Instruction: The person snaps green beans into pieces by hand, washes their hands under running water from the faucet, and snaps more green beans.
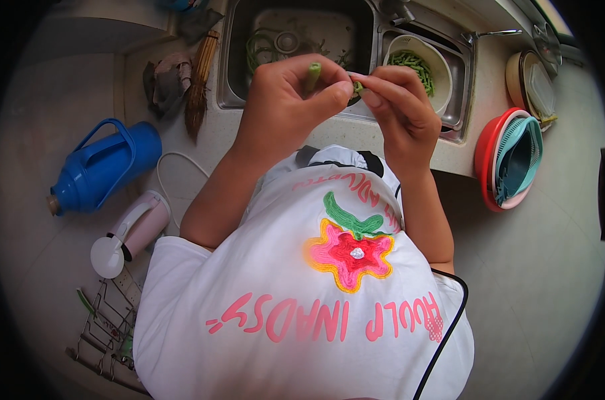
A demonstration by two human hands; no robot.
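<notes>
Both my hands are raised over the front edge of the sink, their fingertips almost meeting. My left hand (295, 100) is closed on a green bean (314, 75), whose end sticks up between thumb and fingers. Between the fingertips of my right hand (405, 107) is a short green bean end (358, 87). Behind my right hand, a white plastic basket (445, 82) holds cut green bean pieces (413, 65) in the right basin. Long green beans (262, 47) and scraps lie in the left steel basin (302, 20), partly hidden by my left hand.
Left on the counter are a whisk brush (200, 85), cloths (167, 82), a blue thermos flask (115, 162), a pink electric kettle (145, 220) and a wire rack (95, 340). At right stand a faucet (497, 33), stacked colanders and basins (520, 160), and containers (537, 90).
</notes>
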